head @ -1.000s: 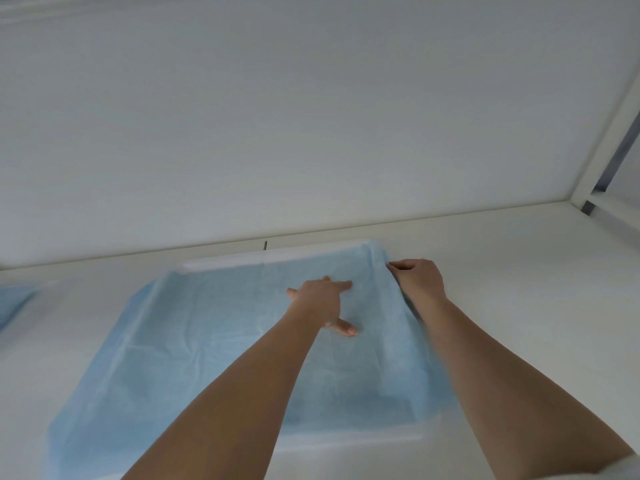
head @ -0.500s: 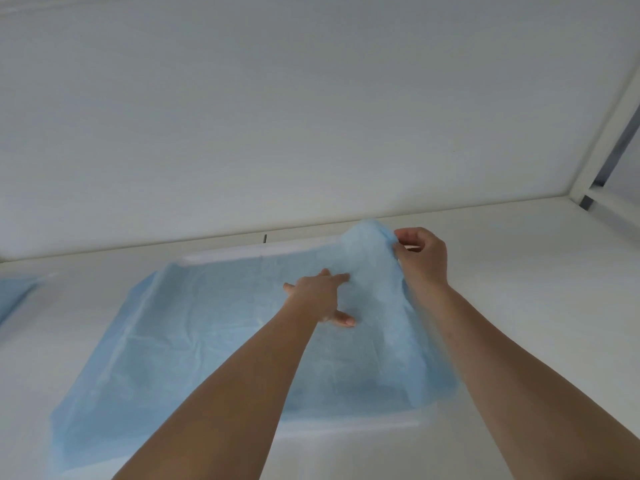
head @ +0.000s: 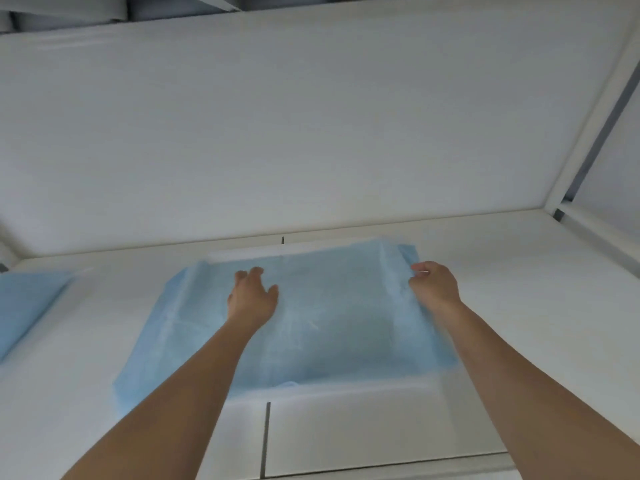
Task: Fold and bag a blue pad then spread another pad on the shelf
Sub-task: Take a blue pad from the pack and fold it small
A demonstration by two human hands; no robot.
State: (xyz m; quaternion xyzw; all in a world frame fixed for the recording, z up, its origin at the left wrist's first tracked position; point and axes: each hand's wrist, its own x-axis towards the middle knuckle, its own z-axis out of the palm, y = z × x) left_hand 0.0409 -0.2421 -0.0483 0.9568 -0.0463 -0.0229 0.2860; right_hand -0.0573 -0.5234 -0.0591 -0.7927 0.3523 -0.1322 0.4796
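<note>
A blue pad [head: 332, 320] lies spread on the white shelf [head: 502, 278], its far edge near the back wall. My right hand [head: 433, 285] pinches the pad's right edge close to the far right corner, and that edge is lifted slightly off the shelf. Over the pad's middle left is my left hand [head: 252, 299], with relaxed, slightly curled fingers, holding nothing; whether it touches the pad is unclear.
A second blue pad [head: 24, 303] lies at the far left of the shelf. A white back wall [head: 311, 133] rises behind. A white frame post [head: 595, 126] runs up at the right. The shelf's front edge [head: 381, 467] shows a dark seam.
My left hand slid left across the pad and lifted its fingers. My right hand pulled the far right corner outward to the right, flattening the raised fold. The view tilted up.
</note>
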